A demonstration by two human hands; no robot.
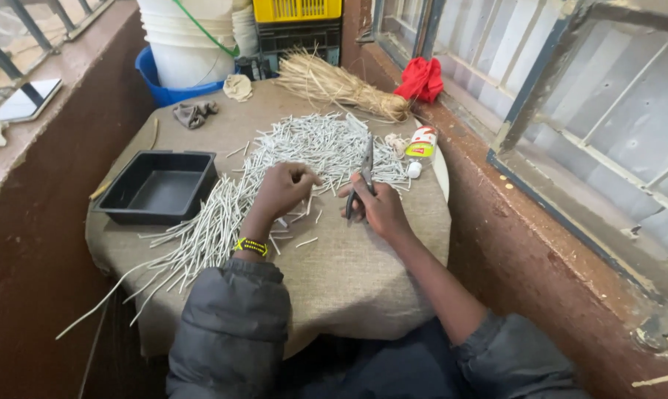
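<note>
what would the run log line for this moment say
left hand: pinching pale sticks | right hand: holding scissors, blades up | black tray: left of sticks | surface: burlap-covered table

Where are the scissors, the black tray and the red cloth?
scissors (366, 164), head view, on the blades.
black tray (159, 193), head view, on its bare floor.
red cloth (421, 78), head view, on its middle.

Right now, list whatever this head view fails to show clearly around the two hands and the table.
- Left hand: its fingertips curl under into the pale sticks, so what they pinch is hidden.
- Right hand: covers the handles of the scissors; blades too thin to tell open or closed.
- Black tray: near wall hides part of its floor.
- White buckets: cut off by the top edge.
- Small bottle: too small for details.
</note>
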